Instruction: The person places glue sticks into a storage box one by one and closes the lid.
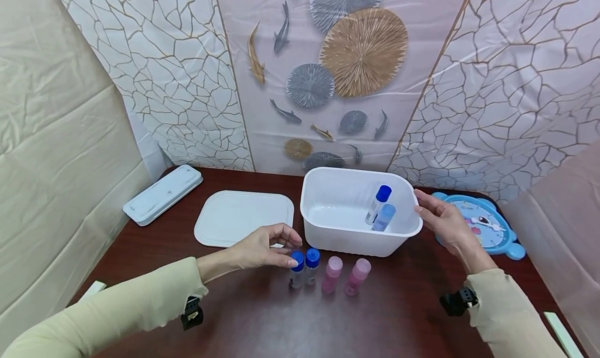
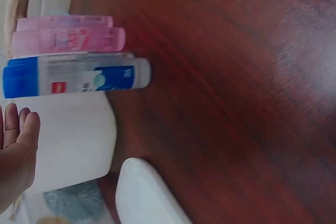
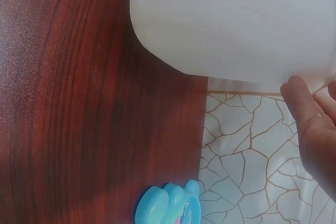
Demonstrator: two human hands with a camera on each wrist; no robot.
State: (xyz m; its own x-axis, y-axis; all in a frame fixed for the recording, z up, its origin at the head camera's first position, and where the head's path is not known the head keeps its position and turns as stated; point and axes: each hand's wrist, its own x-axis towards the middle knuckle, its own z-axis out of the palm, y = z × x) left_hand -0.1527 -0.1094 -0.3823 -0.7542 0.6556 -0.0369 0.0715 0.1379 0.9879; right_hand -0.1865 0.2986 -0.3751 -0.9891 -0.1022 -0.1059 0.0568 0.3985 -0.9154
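My left hand (image 1: pixel 269 246) is beside two upright clear glue bottles with blue caps, the left bottle (image 1: pixel 297 277) and its neighbour (image 1: pixel 311 272). Its thumb overlaps the left cap in the head view; in the left wrist view the fingers (image 2: pixel 29 127) are loosely bent, apart from the blue cap (image 2: pixel 21 80). Two pink bottles, one (image 1: pixel 332 277) and another (image 1: pixel 358 280), stand to the right. With extended fingers, my right hand (image 1: pixel 445 225) touches the right end of a white plastic bin (image 1: pixel 351 241). Inside it lean a blue-capped bottle (image 1: pixel 377 204) and a light-blue one (image 1: pixel 384 217).
A flat white lid (image 1: pixel 244 217) lies left of the bin. Farther left is a pale oblong case (image 1: pixel 163 194). A blue animal-shaped clock (image 1: pixel 485 225) lies behind the right hand. Patterned cloth (image 1: pixel 281 128) hangs along the table's back edge.
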